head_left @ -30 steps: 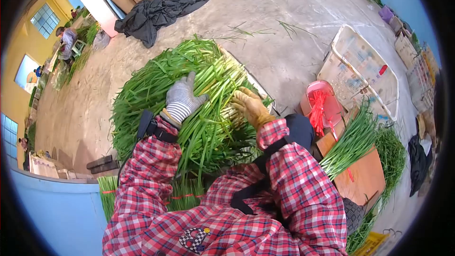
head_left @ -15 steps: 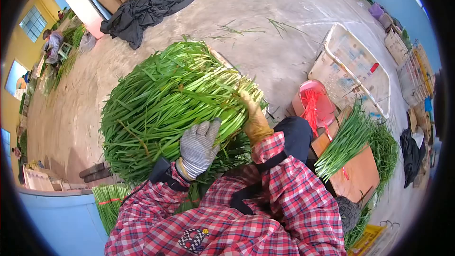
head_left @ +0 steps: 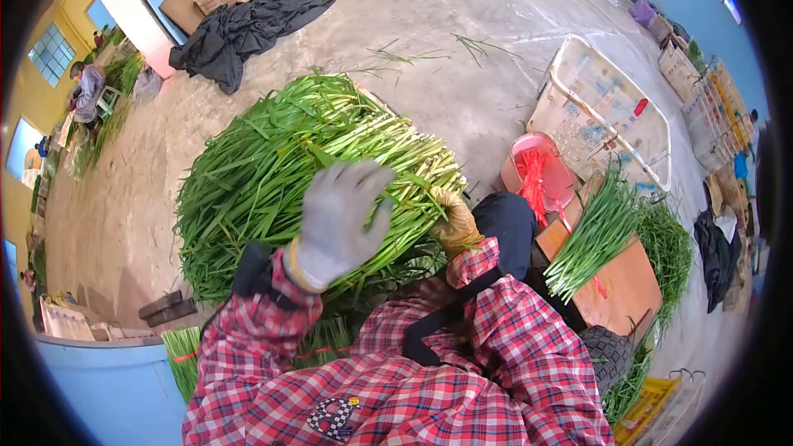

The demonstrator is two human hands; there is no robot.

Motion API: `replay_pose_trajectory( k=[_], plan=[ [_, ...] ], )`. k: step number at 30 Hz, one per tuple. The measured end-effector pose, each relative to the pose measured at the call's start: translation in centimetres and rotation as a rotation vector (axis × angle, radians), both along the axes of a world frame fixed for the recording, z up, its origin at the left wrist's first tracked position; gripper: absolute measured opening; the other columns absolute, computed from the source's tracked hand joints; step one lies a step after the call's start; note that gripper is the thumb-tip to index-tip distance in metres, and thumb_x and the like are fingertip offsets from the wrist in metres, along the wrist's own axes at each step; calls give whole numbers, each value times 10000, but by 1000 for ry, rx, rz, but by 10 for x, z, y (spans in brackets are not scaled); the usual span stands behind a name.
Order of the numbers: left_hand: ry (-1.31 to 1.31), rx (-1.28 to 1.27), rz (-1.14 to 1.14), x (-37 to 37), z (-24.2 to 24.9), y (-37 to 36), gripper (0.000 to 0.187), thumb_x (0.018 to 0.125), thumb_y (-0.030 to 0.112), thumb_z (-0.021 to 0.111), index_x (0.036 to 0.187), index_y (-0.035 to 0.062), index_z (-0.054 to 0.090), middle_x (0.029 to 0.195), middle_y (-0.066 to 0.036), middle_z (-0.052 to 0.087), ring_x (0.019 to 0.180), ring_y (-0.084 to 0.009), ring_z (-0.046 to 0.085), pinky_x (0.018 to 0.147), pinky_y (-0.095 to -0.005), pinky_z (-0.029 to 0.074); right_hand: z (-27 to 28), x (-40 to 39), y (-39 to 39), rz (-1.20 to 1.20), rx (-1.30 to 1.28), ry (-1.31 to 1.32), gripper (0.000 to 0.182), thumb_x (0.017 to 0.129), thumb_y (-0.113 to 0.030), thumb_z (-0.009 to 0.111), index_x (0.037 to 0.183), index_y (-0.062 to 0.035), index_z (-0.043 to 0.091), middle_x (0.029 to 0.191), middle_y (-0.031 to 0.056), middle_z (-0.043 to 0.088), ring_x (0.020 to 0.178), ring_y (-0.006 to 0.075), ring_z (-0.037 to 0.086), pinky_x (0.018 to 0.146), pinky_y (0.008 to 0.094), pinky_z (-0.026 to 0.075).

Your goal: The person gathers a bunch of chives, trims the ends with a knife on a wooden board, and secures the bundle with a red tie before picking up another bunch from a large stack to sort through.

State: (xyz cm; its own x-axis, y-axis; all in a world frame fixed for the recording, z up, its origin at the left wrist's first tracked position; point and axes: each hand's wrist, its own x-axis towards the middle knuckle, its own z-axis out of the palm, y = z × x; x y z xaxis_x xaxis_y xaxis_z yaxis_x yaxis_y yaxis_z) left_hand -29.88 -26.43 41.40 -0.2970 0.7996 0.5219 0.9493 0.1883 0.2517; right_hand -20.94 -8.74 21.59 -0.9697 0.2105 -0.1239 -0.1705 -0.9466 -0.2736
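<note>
We see a big bundle of green onions (head_left: 281, 157) lying on the gray floor (head_left: 462, 74), right in front of our knees. The stalks are long and thin. They are dark green on the left and pale, almost white, at the cut ends on the right. All the ends line up neatly.

Our left hand (head_left: 339, 219) wears a gray glove. It is lifted up above the bundle, blurry, with the fingers spread and holding nothing. Our right hand (head_left: 453, 219) wears a yellow glove. It sits at the pale ends of the bundle, pressed against them. We cannot tell if its fingers are closed around any stalks.

Our red checked sleeves hide the near edge of the bundle. A smaller bunch (head_left: 595, 235) lies on a brown board (head_left: 632, 293) to the right. Just past it is a pink tub (head_left: 537, 173) with red ties inside. A white crate (head_left: 607, 111) lies beyond the tub. More tied bunches (head_left: 186, 359) rest low on the left, beside a blue wall (head_left: 107, 388).

A black cloth (head_left: 239, 29) is spread far off on the floor. A few loose stalks are scattered there too. Another person (head_left: 85, 91) sits far away on the left, by the yellow wall (head_left: 25, 83) with windows.
</note>
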Motion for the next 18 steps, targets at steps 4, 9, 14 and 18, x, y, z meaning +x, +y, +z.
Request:
replay_pose_trajectory(
  k=[4, 9, 14, 18],
  plan=[
    [111, -246, 131, -13, -52, 35, 399, 749, 293, 612, 1036, 17, 603, 978, -156, 597, 881, -326, 570, 792, -432, 457, 12, 0, -2, -15, 39, -18, 298, 843, -137, 621, 1102, 5, 577, 999, 98, 646, 897, 223, 623, 822, 378, 514],
    [-30, -260, 44, 29, -77, 28, 385, 748, 274, 607, 1000, -17, 594, 890, -180, 598, 841, -347, 571, 745, -444, 467, 20, -6, -10, -169, 217, -171, 301, 846, -183, 652, 1119, -70, 599, 986, 17, 652, 822, 136, 615, 709, 294, 512],
    [-84, -28, -22, 17, -79, 24, 334, 735, 174, 626, 1013, -10, 598, 941, -181, 605, 877, -350, 575, 792, -437, 465, 28, -24, -11, -391, 314, -221, 273, 808, -86, 648, 1076, -49, 612, 939, 47, 661, 752, 143, 640, 627, 271, 533],
    [-82, 264, 32, -23, -41, 32, 251, 710, 13, 620, 959, 43, 618, 967, -156, 618, 937, -329, 579, 858, -421, 454, 21, -4, -12, -334, 108, -200, 252, 807, -74, 629, 1043, 11, 602, 933, 88, 659, 798, 184, 652, 696, 332, 570]
  ],
)
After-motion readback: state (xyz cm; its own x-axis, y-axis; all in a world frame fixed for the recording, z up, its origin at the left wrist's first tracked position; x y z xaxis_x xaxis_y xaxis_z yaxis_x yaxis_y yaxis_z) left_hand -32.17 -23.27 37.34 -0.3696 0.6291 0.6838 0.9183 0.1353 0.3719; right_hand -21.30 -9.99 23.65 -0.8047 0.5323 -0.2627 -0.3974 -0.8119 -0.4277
